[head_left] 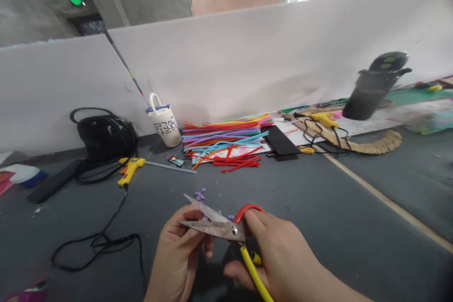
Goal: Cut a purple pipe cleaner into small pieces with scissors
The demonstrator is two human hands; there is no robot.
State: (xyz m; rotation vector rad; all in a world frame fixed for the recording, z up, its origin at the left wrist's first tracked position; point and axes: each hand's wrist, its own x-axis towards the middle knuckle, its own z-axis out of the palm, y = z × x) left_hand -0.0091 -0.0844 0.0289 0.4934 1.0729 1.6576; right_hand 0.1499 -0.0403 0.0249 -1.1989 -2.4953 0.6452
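My right hand (279,245) grips a pair of scissors (217,229) with one red and one yellow handle. The blades are parted and point left, across the fingertips of my left hand (180,250). That left hand is closed in a pinch beside the blades; what it holds, if anything, is hidden behind them. Short purple fuzzy pieces (200,196) lie on the dark table just beyond the blades, and a few more show close to the scissors.
Colourful pipe cleaners (226,137) are piled ahead, right of a white cup (164,127). At left are a yellow glue gun (130,170) with a looping cord and a black bag (104,134). Farther right are a black phone (281,141), another glue gun (323,119) and a dark tumbler (370,89).
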